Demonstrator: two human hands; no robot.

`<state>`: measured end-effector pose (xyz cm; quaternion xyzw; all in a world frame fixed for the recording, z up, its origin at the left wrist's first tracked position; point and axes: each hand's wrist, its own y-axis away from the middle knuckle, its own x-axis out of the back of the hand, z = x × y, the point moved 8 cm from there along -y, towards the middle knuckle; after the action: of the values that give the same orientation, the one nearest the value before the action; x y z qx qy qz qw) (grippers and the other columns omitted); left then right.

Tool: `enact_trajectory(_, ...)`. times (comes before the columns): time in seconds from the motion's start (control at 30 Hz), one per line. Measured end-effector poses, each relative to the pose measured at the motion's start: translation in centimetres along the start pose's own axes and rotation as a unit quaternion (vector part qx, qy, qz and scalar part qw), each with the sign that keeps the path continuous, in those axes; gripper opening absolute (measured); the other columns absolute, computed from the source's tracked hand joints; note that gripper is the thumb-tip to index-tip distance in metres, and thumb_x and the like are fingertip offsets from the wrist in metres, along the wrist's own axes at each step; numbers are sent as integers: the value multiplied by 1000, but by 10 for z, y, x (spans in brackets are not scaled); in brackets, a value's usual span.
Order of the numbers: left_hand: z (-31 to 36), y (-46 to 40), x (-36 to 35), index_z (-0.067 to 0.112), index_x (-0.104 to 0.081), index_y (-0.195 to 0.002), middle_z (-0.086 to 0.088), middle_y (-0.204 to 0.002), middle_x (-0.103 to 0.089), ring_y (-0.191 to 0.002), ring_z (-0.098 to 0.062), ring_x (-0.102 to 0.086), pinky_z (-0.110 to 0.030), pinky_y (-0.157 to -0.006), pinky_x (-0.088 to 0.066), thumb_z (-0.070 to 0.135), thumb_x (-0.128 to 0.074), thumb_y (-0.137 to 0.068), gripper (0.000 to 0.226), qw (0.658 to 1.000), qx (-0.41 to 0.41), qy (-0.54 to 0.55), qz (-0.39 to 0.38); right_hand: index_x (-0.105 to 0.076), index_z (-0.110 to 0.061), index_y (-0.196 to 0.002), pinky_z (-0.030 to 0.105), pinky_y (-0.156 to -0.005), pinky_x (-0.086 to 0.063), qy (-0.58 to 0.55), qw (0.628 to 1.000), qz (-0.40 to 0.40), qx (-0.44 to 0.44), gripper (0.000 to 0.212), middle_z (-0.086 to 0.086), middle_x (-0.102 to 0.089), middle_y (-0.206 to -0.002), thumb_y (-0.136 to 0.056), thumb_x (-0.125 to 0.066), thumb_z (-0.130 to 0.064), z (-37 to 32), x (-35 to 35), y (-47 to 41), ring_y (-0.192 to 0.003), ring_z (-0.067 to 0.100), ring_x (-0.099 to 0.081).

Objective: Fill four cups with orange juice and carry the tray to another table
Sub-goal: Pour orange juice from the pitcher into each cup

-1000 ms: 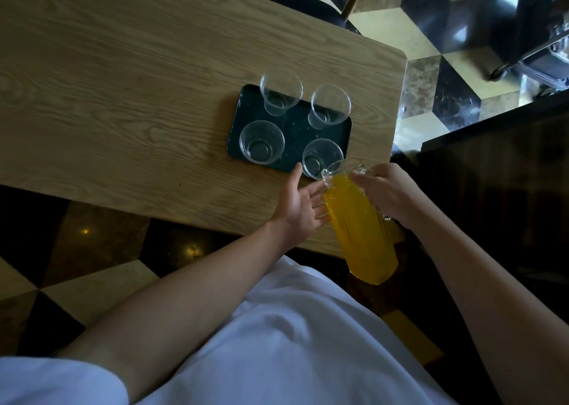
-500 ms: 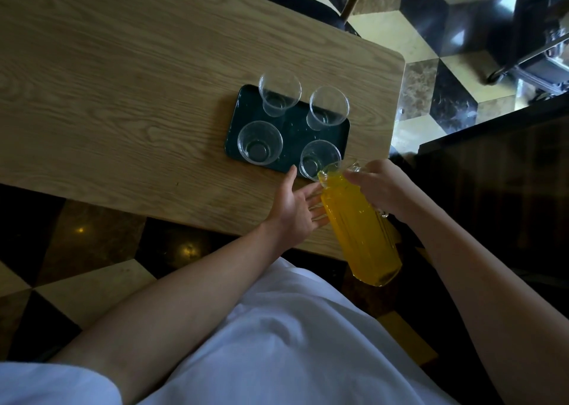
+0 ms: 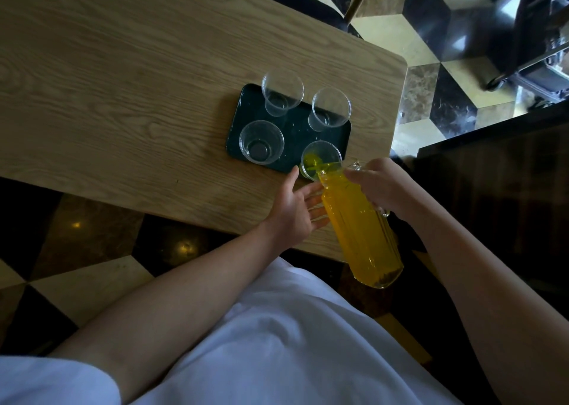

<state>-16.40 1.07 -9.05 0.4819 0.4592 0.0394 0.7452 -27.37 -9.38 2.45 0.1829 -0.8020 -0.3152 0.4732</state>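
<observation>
Tray (image 3: 294, 138), dark green, sits on the wooden surface (image 3: 123, 81) near its right end, four clear plastic cups on it in a two-by-two layout.

Near-left cup (image 3: 261, 142): upright, empty. Far-left cup (image 3: 281, 93): upright, empty. Far-right cup (image 3: 330, 109): upright, empty. Near-right cup (image 3: 320, 159): at the tray's near-right corner, taking a thin stream of orange juice, small pool at its bottom.

Left hand (image 3: 294, 207): open, fingers spread, thumb pointing toward the tray's near edge. It hovers low over the surface just beside the pitcher; fingertips reach the pitcher's side, actual contact unclear.

Glass pitcher (image 3: 358, 226): ribbed, nearly full of orange juice, tilted steeply with spout over the near-right cup's rim and base hanging off the near edge of the surface, above the floor.

Right hand (image 3: 377, 186): wrapped around the pitcher's upper part on the handle side, carrying it.

White garment (image 3: 277, 343) fills the bottom of the view. Checkered tile floor (image 3: 431, 47) beyond the surface's right end.
</observation>
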Motion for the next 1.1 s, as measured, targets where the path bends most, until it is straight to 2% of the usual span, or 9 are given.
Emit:
enact_trajectory(0.2,-1,1,-1,16,-66,-134,-12,-131,-71,-126,-32,-63,-51,-111,-42,75,-43,-92,76,1000,0,2,-5,-53,-9,-68,25,-45,-37,14,1000,4,0,44,4,-51,-52,-94,-61,-43,0,1,0,-37,14,-45)
enact_trajectory(0.5,-1,5,-3,16,-63,-137,-14,-140,-64,-130,-33,-59,-54,-114,-40,74,-39,-95,76,1000,1,18,-15,-52,-7,-72,37,-58,-42,-5,1000,-10,-7,40,11,-53,-62,-93,-62,-40,-4,-1,1,-50,23,-48)
enact_trajectory(0.8,-2,6,-5,14,-58,-142,-15,-143,-60,-132,-35,-56,-56,-117,-36,72,-37,-96,77,1000,5,16,-24,-52,-7,-67,30,-53,-40,33,999,-1,-8,46,8,-52,-54,-93,-60,-44,-3,0,-1,-43,20,-47)
enact_trajectory(1.1,-2,4,-4,16,-65,-129,-15,-135,-65,-126,-34,-60,-51,-102,-48,67,-35,-99,67,1000,3,14,-14,-52,-6,-66,29,-51,-40,37,999,2,-16,48,7,-52,-48,-92,-61,-44,-2,1,-4,-37,19,-47)
